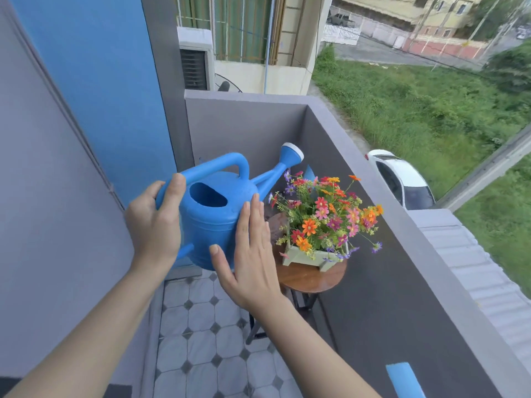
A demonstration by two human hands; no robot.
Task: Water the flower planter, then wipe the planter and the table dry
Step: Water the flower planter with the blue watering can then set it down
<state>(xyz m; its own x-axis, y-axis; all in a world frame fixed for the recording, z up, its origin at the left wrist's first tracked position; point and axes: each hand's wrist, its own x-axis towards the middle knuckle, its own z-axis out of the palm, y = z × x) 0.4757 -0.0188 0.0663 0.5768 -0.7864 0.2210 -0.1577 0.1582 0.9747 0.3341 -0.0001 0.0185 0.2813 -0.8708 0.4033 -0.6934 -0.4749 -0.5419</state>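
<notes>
left hand [155,222] grips smooth plastic watering can [211,218] handle | right hand [250,254] flat on rounded body

Flower planter [309,258] on round table [307,278]

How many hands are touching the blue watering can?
2. The left hand grips the handle of the watering can; the right hand rests flat against its side, nearer the flower planter.
</notes>
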